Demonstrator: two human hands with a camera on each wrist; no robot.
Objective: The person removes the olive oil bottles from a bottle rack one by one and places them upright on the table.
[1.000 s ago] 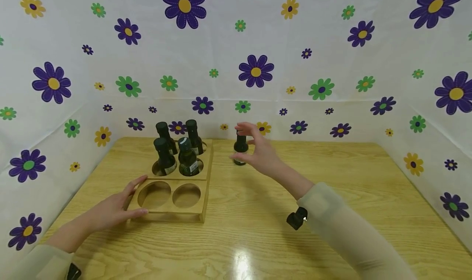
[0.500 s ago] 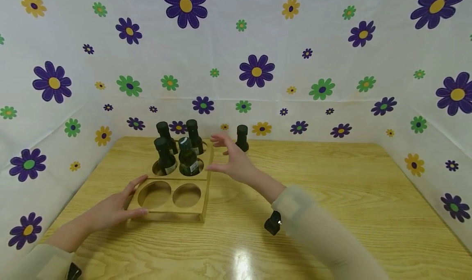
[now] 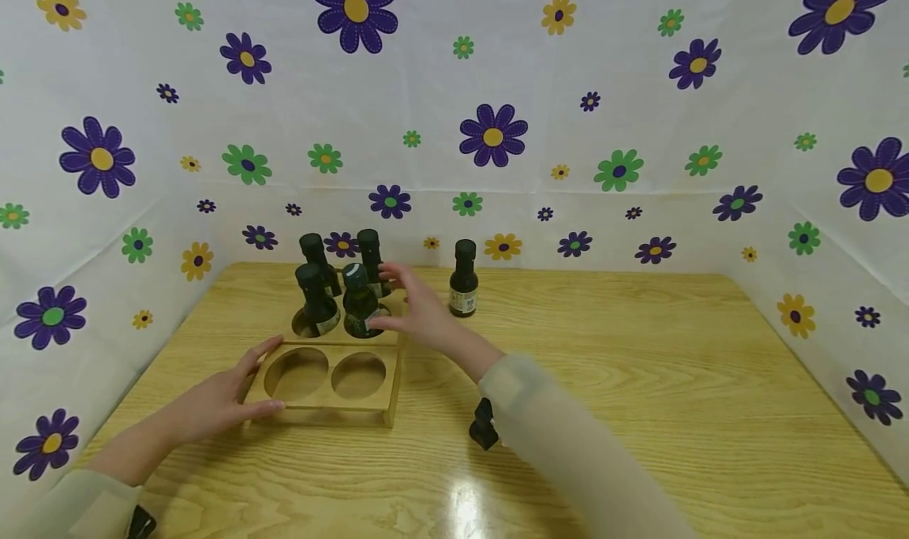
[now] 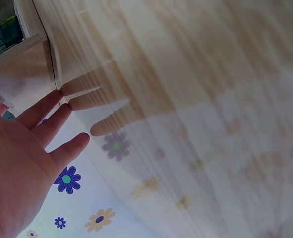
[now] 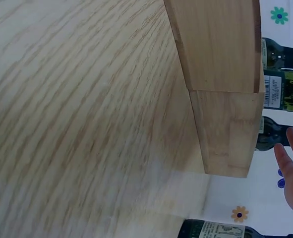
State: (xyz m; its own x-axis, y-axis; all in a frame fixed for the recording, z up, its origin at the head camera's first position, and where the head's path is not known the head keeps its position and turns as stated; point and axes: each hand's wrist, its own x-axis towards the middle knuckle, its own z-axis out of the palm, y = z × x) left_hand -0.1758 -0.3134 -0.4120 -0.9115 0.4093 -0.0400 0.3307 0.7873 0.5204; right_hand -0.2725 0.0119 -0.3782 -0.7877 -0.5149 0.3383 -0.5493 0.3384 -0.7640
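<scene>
Head view: reaching for a bottle seems the step, next calling for curled fingers. The right hand [image 3: 424,312], spread and gripping nothing, is beside the front-right bottle [image 3: 358,293] in the rack [image 3: 323,403], contact unclear; the left hand [image 3: 216,407], fingers extended, touches the rack.

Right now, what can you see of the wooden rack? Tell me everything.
The wooden rack looks made of pale wood and sits flat on the table, left of the middle. A seam or step separates its near and far sections. The near section's two round holes are empty, the left one wider; four dark bottles stand in the far section. The left hand touches its near left corner; whether the right hand touches it is unclear.
</scene>
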